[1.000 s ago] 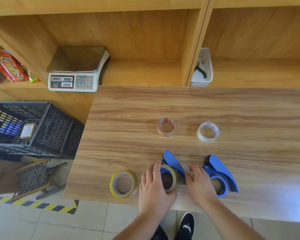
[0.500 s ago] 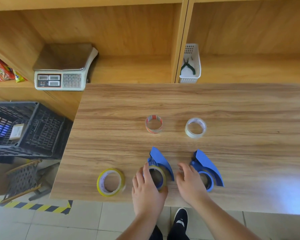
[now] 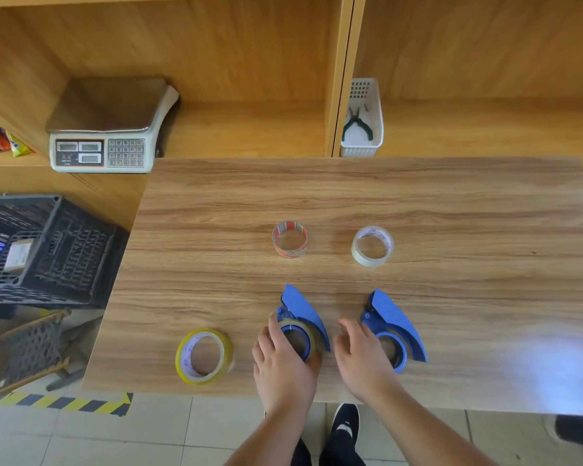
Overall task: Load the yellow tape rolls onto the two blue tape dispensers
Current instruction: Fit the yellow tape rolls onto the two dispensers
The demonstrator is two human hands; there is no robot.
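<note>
My left hand (image 3: 283,361) clamped on the yellow roll (image 3: 312,334) seated in the left blue dispenser (image 3: 303,311), my right hand (image 3: 364,354) loosely open beside it, second yellow roll (image 3: 204,356) flat on the table (image 3: 451,230).

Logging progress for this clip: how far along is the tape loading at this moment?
About halfway. In hand: the left hand holds a yellow roll that sits around the hub of the left dispenser; whether it is fully seated is unclear. The right hand rests open beside the right dispenser, whose hub looks bare. Left: the second yellow roll lies untouched on the table.
</note>
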